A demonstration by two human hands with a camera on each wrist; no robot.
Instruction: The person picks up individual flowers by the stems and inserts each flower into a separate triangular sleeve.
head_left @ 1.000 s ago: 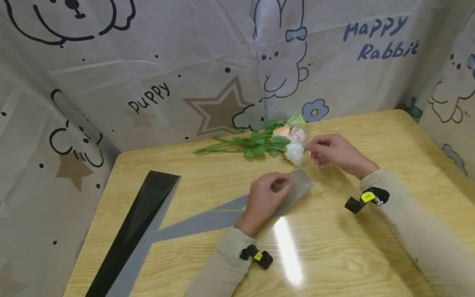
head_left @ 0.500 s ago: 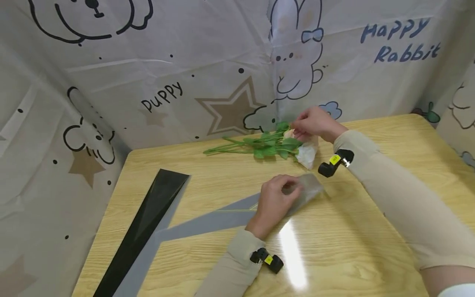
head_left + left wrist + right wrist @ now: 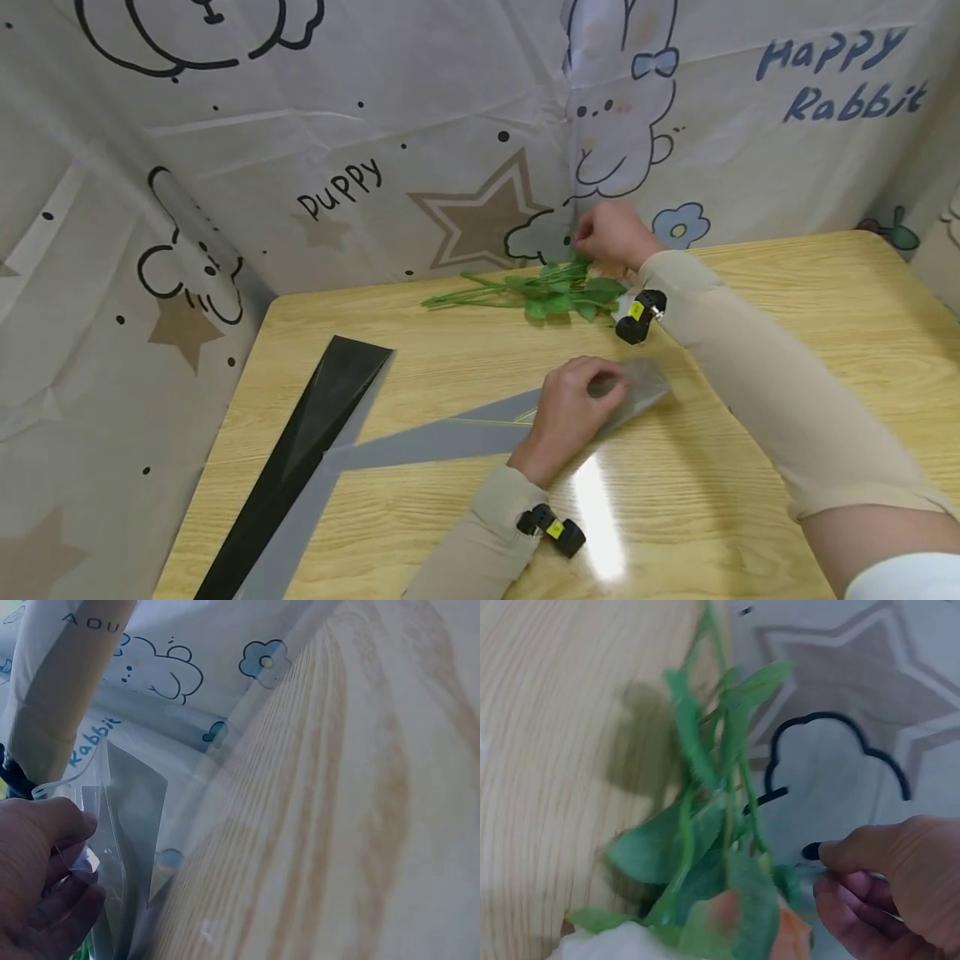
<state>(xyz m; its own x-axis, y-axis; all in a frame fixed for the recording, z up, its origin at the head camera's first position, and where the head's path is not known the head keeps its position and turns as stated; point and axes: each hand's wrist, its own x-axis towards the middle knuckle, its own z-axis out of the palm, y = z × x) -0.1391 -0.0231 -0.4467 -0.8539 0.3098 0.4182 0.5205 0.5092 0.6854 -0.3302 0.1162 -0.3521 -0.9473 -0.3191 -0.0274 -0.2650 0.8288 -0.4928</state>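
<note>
Left hand (image 3: 573, 412): your thumb and fingers pinch the grey wrapper (image 3: 472, 437) near its right end;
Right hand (image 3: 618, 237): your thumb and fingertips are slightly apart, just beside the flowers (image 3: 551, 292);
Flowers: lying near the tabletop's (image 3: 787, 333) back edge, beyond the grey wrapper.

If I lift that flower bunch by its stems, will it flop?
The flower bunch might bend a bit, since its stems are long and thin. It's probably light, having slender parts. Its spread-out leaves could keep it from rolling.
</note>
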